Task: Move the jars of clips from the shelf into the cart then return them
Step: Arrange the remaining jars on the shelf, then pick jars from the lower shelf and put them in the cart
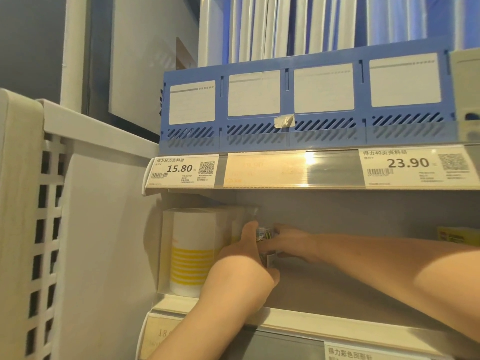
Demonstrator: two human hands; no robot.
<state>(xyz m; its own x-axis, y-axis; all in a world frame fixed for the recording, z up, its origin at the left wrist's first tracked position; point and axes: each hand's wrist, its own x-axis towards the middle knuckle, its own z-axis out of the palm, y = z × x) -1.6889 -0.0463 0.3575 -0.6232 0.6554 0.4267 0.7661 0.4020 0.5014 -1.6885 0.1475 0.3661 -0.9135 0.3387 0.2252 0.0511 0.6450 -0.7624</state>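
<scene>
Two hands: left hand (241,258) and right hand (291,241) meet deep in the shelf (298,294); both grasp the jars of clips (265,236) from opposite sides, fingers wrapped about them.
Jars: small and clear, seemingly stacked one above another; held just right of a boxed cup with yellow stripes (192,250), near the back of the shelf.
Progress: the jars are at the shelf, not in a cart; this could be the first lift out or the final return, and I cannot tell which.
Left to do: at least letting go or carrying off; judged only from where the jars sit.
Hidden: most of each jar is covered by fingers, so their count is unsure; no cart is plainly seen, though a white lattice panel (44,229) at the left might belong to one; whether the jars rest on the shelf floor is unclear.
</scene>
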